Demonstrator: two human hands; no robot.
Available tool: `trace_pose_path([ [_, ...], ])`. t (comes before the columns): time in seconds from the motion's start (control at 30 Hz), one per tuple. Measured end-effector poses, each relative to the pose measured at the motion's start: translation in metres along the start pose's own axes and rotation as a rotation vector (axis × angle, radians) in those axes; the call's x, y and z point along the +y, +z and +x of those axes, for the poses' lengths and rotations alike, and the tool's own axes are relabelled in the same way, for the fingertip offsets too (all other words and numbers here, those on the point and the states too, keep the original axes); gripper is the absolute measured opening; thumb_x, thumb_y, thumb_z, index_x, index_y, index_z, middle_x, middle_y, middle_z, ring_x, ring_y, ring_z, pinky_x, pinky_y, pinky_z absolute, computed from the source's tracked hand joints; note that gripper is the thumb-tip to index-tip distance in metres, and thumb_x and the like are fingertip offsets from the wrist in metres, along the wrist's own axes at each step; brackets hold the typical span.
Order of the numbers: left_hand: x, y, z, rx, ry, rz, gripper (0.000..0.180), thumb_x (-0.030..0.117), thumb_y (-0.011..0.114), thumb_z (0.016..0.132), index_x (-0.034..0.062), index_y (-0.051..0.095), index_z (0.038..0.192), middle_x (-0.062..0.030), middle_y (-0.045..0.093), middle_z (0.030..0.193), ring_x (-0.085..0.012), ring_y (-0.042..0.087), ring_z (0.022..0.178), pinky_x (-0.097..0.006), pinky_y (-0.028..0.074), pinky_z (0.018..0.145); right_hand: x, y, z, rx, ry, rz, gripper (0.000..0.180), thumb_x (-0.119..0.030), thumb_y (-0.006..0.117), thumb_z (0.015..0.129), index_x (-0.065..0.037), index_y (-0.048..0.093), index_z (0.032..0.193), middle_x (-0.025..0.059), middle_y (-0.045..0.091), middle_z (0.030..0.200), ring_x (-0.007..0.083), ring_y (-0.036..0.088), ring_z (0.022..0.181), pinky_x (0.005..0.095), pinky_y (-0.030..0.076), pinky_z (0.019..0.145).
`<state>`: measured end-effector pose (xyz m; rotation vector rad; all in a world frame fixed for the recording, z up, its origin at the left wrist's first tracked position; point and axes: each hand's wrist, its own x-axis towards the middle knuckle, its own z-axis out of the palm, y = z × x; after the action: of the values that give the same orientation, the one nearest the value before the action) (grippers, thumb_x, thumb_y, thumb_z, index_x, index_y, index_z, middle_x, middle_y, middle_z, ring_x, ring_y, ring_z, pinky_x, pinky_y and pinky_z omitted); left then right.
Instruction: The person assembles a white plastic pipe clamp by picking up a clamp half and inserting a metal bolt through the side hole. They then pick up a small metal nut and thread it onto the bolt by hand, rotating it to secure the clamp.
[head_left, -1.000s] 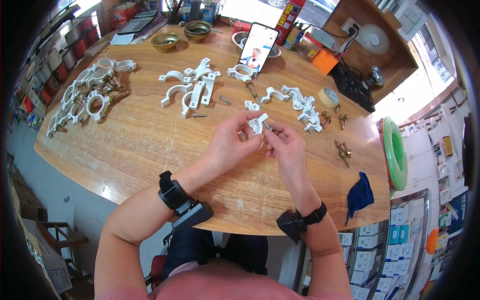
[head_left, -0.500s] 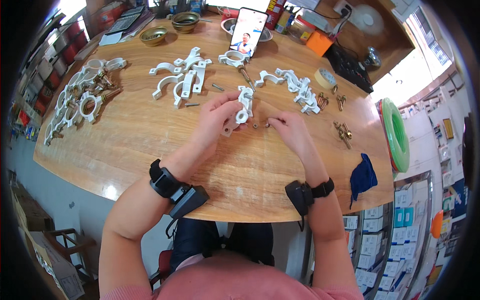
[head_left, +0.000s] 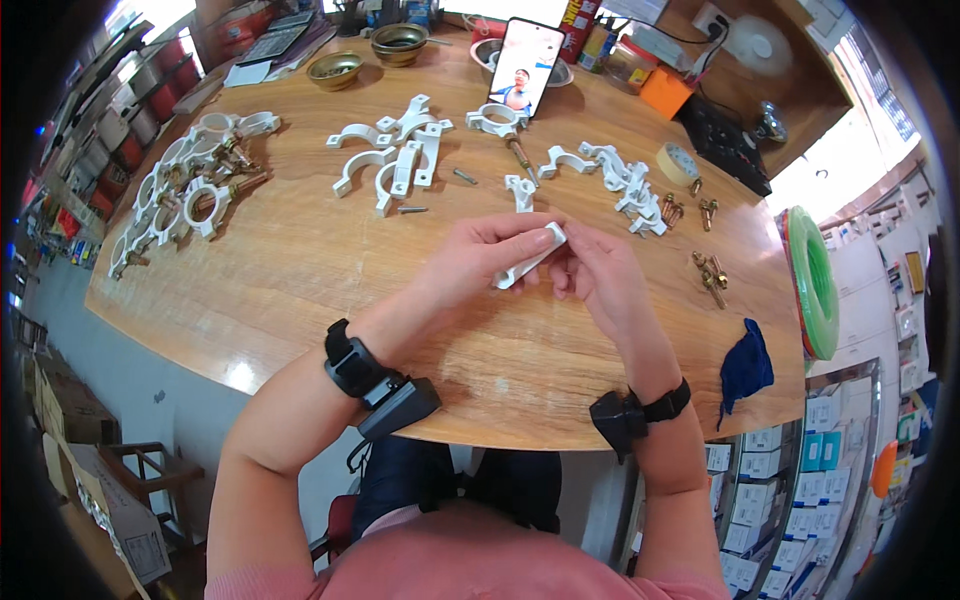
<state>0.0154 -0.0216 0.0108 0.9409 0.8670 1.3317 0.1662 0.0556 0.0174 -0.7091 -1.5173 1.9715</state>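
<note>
My left hand (head_left: 470,258) is closed around a white pipe clamp piece (head_left: 528,262), its thumb pressed along the flat side. My right hand (head_left: 610,275) meets it at the upper end of the piece, fingers curled together; whatever they pinch is hidden. Just beyond my fingers shows another white clamp part (head_left: 520,190); I cannot tell whether it joins the held one. A small screw (head_left: 412,210) and a second screw (head_left: 464,176) lie to the left of that part. Farther back is a white ring clamp (head_left: 495,119) with a long bolt (head_left: 518,150).
Ring clamps with bolts (head_left: 203,210) are heaped at the left, loose clamp halves (head_left: 400,165) stand left of centre, and more clamps (head_left: 625,185) lie right. Brass-coloured bolts (head_left: 711,278), tape (head_left: 678,164) and a blue cloth (head_left: 747,365) are at the right. A phone (head_left: 525,68) leans against a bowl.
My right hand has left the tabletop, where its fingers were at a small nut, and come up against the clamp piece. My left hand has tilted the piece. The whole view has shifted slightly.
</note>
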Motion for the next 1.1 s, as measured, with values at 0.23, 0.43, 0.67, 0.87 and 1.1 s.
trace_pose_path([
  [0.23,0.001,0.002,0.0,-0.095,0.055,0.128,0.033,0.018,0.054,0.082,0.0033,0.053,0.111,-0.0017,0.06,0.086,-0.0051,0.051,0.069,-0.018,0.039,0.057,0.0,-0.003,-0.002,-0.093,0.052,0.095,0.024,-0.022,0.046,0.087,0.0,0.056,0.095,0.0024,0.055,0.072,0.007,0.047,0.057,0.019,0.038,0.05],
  [0.43,-0.001,0.002,0.001,0.101,-0.008,-0.042,0.029,0.016,0.059,0.079,-0.0008,0.056,0.102,-0.0031,0.06,0.077,-0.0053,0.053,0.061,-0.016,0.038,0.046,0.0,-0.006,-0.001,-0.119,0.062,0.147,0.02,-0.019,0.049,0.086,-0.002,0.056,0.092,0.0005,0.055,0.071,0.005,0.048,0.058,0.0181,0.038,0.05],
  [0.67,-0.007,0.001,0.004,0.02,0.094,0.241,0.025,0.009,0.063,0.075,0.0003,0.052,0.096,-0.0006,0.056,0.069,-0.0049,0.051,0.056,-0.015,0.038,0.045,0.0,-0.018,0.003,-0.127,0.049,-0.082,0.021,-0.024,0.053,0.083,-0.003,0.058,0.084,0.0002,0.055,0.066,0.0061,0.049,0.055,0.0191,0.039,0.05],
  [0.87,0.001,-0.006,0.002,-0.042,0.181,-0.27,0.017,0.014,0.056,0.08,0.0064,0.05,0.094,0.0005,0.051,0.063,-0.0074,0.048,0.054,-0.027,0.046,0.065,-0.011,-0.044,0.008,0.066,0.074,-0.194,0.018,-0.022,0.055,0.081,-0.004,0.06,0.08,0.0004,0.054,0.063,0.0064,0.047,0.054,0.02,0.037,0.048],
  [1.1,0.009,-0.016,0.003,0.035,0.138,-0.506,0.012,0.02,0.053,0.083,0.0097,0.048,0.086,0.0006,0.045,0.063,-0.0081,0.044,0.056,-0.033,0.045,0.077,0.005,-0.072,0.022,0.134,-0.032,-1.038,0.023,-0.021,0.06,0.073,-0.001,0.062,0.085,0.0107,0.062,0.073,0.0186,0.058,0.067,0.0288,0.045,0.06],
])
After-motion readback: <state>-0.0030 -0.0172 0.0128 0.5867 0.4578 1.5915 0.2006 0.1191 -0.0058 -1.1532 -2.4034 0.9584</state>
